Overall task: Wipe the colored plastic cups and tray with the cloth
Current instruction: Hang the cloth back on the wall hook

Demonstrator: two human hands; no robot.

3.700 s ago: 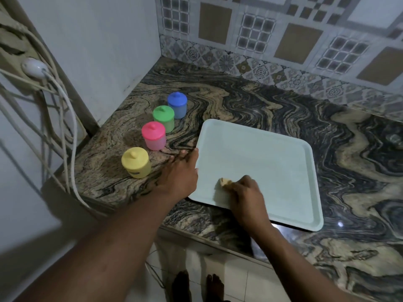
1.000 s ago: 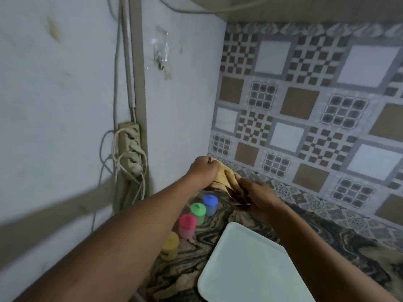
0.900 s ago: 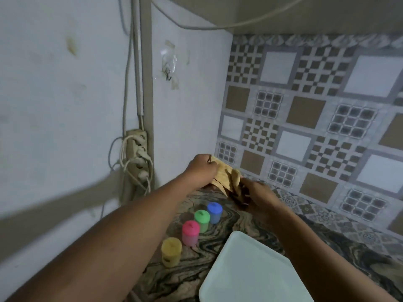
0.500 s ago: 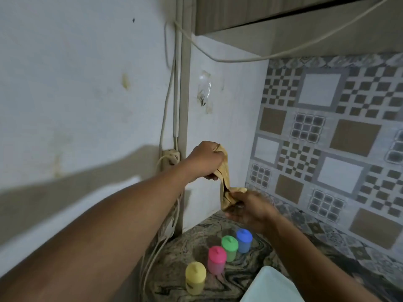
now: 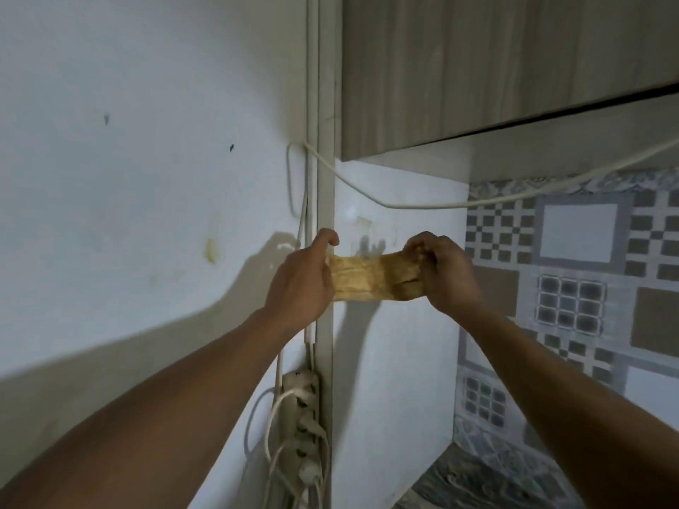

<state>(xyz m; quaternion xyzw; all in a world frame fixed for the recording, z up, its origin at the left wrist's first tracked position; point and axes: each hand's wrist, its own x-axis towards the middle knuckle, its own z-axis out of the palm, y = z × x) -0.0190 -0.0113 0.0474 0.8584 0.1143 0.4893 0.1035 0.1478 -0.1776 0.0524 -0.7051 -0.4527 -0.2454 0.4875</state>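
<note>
Head view: cloth [image 5: 371, 279] stretched between left hand [image 5: 301, 284] and right hand [image 5: 446, 273].

The cloth [image 5: 371, 279] is yellowish tan with faint paler ridges, and it turns dark brown at its right end. The wall [image 5: 128, 178] is plain white, with one yellowish stain [image 5: 211, 250] and two small dark specks. The cabinet [image 5: 477, 67] is grey-beige with fine vertical streaks. The cable [image 5: 422, 205] and the power strip [image 5: 305, 405] are cream white. The tiles [image 5: 573, 266] show grey-and-white checks, plain white squares, brown squares and grids of dark grey squares. The countertop [image 5: 477, 486] seems dark with tan swirls, but it is dim there.
</note>
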